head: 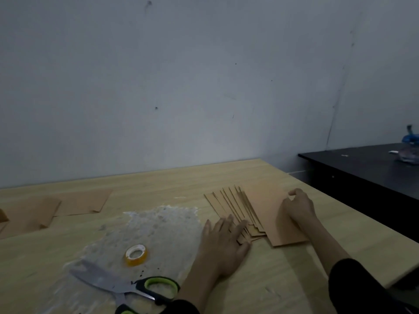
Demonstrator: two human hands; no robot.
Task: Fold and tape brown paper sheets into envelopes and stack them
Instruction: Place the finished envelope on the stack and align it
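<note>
Bare hands [223, 243], forearms exposed (black sleeves pushed up).

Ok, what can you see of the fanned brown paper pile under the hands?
The fanned pile is flat, matte brown paper lying right of centre on the light wooden table. Narrow strips of many pieces splay leftward, near ends converging; one wide piece lies on top at the right. The left hand presses flat, fingers spread, on the near ends. The right hand rests on the wide piece, fingers curled at its far edge; any grip is unclear.
</note>
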